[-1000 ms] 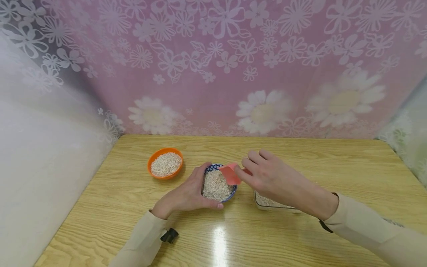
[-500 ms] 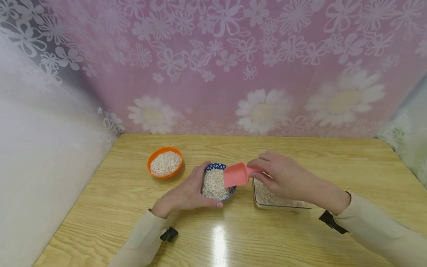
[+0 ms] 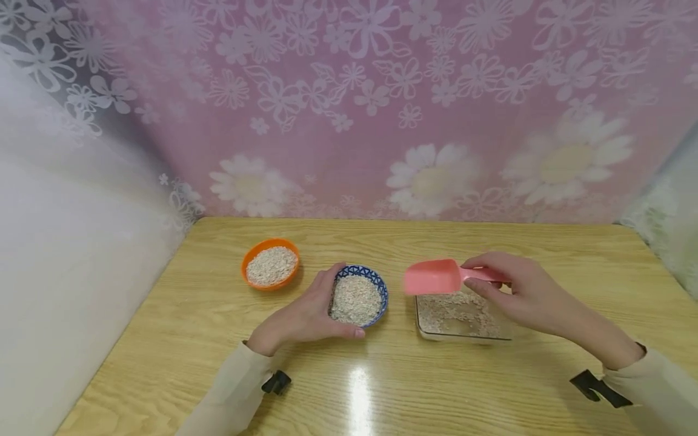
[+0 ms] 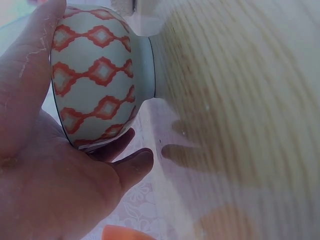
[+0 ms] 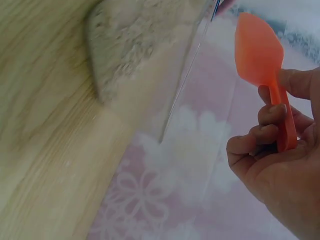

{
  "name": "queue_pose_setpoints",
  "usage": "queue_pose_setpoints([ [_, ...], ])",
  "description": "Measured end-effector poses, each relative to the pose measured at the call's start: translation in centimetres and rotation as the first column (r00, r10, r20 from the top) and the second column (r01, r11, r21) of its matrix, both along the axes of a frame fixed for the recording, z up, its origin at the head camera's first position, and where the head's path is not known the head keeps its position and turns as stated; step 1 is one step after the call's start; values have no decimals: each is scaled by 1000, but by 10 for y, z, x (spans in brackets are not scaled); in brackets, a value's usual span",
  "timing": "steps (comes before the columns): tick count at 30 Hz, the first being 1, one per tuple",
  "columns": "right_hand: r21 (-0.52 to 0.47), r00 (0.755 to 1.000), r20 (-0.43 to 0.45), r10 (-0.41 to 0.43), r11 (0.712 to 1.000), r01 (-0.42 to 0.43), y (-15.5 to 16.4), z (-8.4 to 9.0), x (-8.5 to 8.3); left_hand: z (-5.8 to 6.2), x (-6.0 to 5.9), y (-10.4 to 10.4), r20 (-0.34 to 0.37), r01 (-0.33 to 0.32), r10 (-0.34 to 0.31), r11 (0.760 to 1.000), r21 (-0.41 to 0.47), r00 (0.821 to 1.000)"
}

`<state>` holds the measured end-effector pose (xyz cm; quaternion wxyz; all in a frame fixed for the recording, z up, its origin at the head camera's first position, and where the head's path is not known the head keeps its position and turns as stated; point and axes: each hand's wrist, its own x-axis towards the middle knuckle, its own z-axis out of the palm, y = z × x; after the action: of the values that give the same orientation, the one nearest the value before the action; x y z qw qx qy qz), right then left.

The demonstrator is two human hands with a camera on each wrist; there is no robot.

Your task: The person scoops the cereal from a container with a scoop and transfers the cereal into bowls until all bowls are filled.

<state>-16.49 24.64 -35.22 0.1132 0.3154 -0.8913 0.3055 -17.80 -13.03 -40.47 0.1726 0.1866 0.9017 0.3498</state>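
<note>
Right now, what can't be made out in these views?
- Whether the pink scoop carries any grain: head view shows its blurred underside, right wrist view only its back.
- Left hand fingertips: hidden behind the patterned bowl in the head view.
- Clear container near right corner: covered by the right hand.

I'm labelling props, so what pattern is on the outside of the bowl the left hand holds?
Red-orange diamond lattice on the pale bowl; left wrist view.

The left hand (image 4: 45, 170) is cupping a rounded bowl (image 4: 97, 75) patterned with orange-red diamonds on a pale ground, thumb lying along its side and fingertips (image 4: 137, 165) curling beneath it. The bowl's foot is resting on the wooden table (image 4: 240, 100), where finger shadows are falling.
</note>
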Motion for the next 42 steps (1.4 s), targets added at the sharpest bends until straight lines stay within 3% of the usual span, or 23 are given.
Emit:
queue_pose_setpoints([
  [4, 16, 997, 30, -69, 998, 68, 22, -4, 8, 0, 2, -2, 4, -7, 7, 1000, -4, 1000],
  [7, 57, 996, 6, -90, 994, 89, 37, -6, 10, 0, 2, -3, 5, -7, 7, 1000, -6, 1000],
  [20, 247, 997, -74, -7, 969, 25, 54, -24, 5, 1, 1, -5, 12, -8, 8, 1000, 3, 1000],
  [24, 247, 995, -100, 0, 969, 25, 49, -30, 2, 1, 1, -4, 14, -3, 3, 1000, 8, 1000],
  [31, 257, 972, -236, 2, 965, 61, 40, -44, -3, 1, 2, -3, 9, -7, 7, 1000, 5, 1000],
  [38, 224, 972, -233, -32, 971, 86, 30, -48, -3, 1, 0, 0, -16, 5, -5, 1000, -11, 1000],
  [42, 140, 974, -216, -63, 986, 95, 33, -46, -1, 0, 3, -1, -97, 9, -10, 1000, -7, 995],
])
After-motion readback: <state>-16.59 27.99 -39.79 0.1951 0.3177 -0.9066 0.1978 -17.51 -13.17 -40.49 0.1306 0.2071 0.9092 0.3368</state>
